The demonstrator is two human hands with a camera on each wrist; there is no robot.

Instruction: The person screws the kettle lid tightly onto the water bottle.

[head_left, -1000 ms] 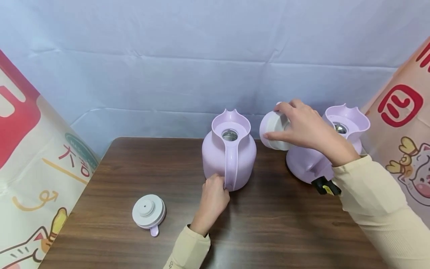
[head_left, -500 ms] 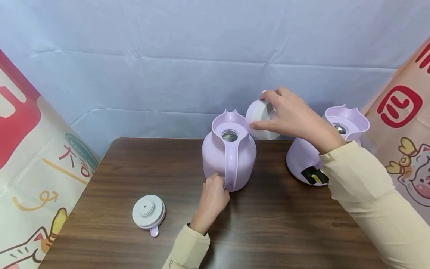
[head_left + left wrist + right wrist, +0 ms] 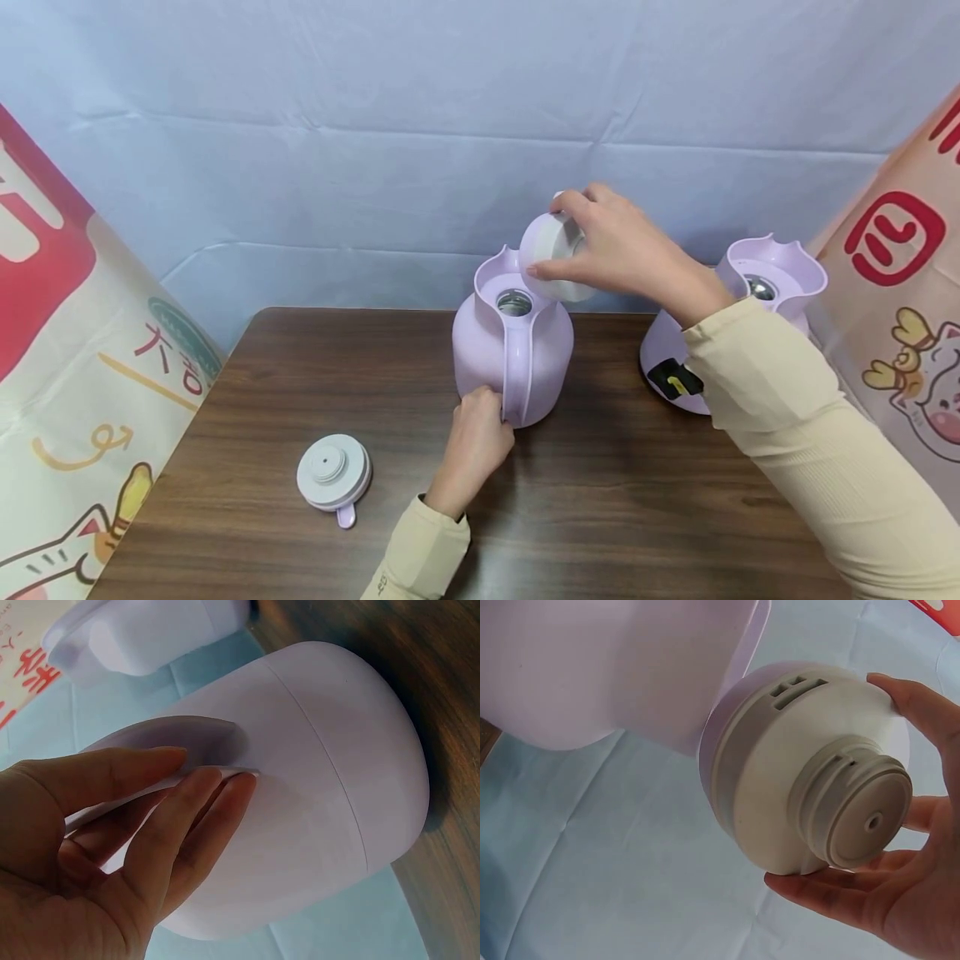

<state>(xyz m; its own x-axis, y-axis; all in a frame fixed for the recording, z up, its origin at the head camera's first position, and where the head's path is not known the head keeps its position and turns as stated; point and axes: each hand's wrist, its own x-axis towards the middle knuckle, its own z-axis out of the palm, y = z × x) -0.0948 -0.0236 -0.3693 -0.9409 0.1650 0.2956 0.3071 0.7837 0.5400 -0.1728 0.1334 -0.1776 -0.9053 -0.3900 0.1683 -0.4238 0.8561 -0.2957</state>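
An uncovered lilac thermos jug (image 3: pixel 480 342) stands upright on the table, its round mouth showing. My left hand (image 3: pixel 480 437) grips the lower part of its handle (image 3: pixel 517 367); in the left wrist view the thumb and fingers (image 3: pixel 187 817) close around that handle. Up at the jug's right rim, my right hand (image 3: pixel 615 246) holds a white and lilac lid (image 3: pixel 547 242) by its edge. The right wrist view shows the lid tilted on its side, its threaded plug (image 3: pixel 855 810) facing away from the jug (image 3: pixel 667 667), fingers and thumb spread around its rim.
A second uncovered lilac jug (image 3: pixel 780 267) stands at the right, partly behind my right forearm. Another lid (image 3: pixel 330 471) lies plug up on the left of the wooden table (image 3: pixel 247 400). Pale blue cloth (image 3: pixel 375 167) hangs behind, and printed panels (image 3: pixel 900 333) flank both sides.
My right hand has carried the lid left and slightly up, from beside the second jug to the rim of the middle jug. My left hand stays on the handle.
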